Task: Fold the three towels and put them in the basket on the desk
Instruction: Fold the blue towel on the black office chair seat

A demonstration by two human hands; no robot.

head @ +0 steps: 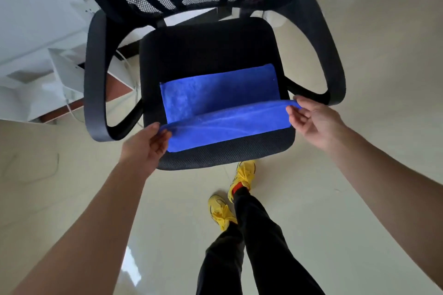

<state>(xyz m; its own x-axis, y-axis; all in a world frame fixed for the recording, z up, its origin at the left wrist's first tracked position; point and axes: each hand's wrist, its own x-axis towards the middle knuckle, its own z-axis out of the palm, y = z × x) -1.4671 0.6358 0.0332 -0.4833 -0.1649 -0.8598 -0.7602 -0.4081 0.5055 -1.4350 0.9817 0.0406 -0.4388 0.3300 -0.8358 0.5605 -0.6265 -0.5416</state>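
A blue towel [217, 103] on the chair seat [206, 48] is being folded; its near corners are pinched by the left hand [146, 142] and right hand [311, 118] fingers. The lifted edge likely needs carrying to the seat's far side.

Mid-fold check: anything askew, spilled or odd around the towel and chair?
Nothing stands out. The blue towel lies flat and square on the chair seat, its near edge lifted evenly by the left hand and right hand, each pinching a corner. Only this one towel is in view.
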